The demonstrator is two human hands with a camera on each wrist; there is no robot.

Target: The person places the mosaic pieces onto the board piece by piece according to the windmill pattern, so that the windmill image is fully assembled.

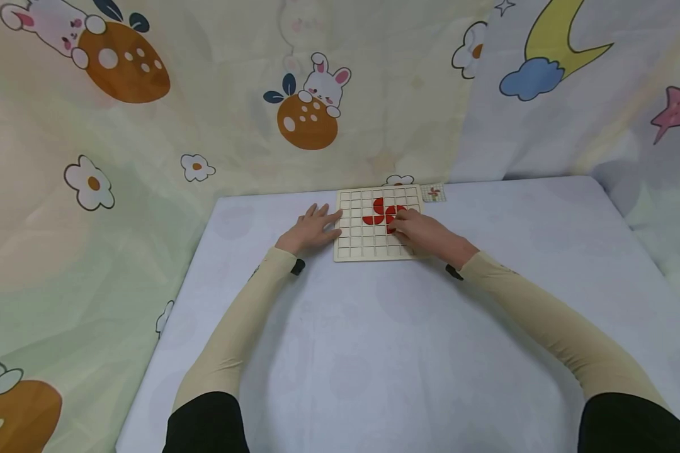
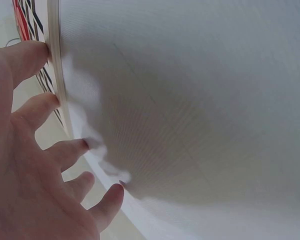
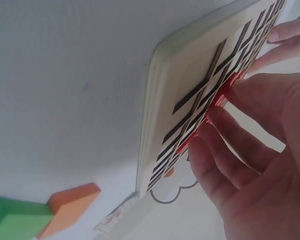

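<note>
A pale square grid board [image 1: 351, 251] lies at the far side of the table, with several red quarter-round pieces [image 1: 378, 206] in its cells. At the board's left edge is my left hand [image 1: 313, 228], fingers spread; in the left wrist view its thumb and forefinger touch the board's side [image 2: 55, 60]. My right hand [image 1: 422, 234] reaches over the board's right part. Its thumb and fingertips pinch a red piece [image 3: 221, 95] at the grid, partly hidden by the fingers. Another red piece [image 3: 186, 145] shows beside those fingers.
A small pattern card [image 1: 434, 193] with a red figure lies by the board's back right corner. The right wrist view shows a green block [image 3: 20, 217] and an orange block [image 3: 72, 205]. Behind the white table [image 1: 385, 340] hangs a printed cloth [image 1: 232, 113].
</note>
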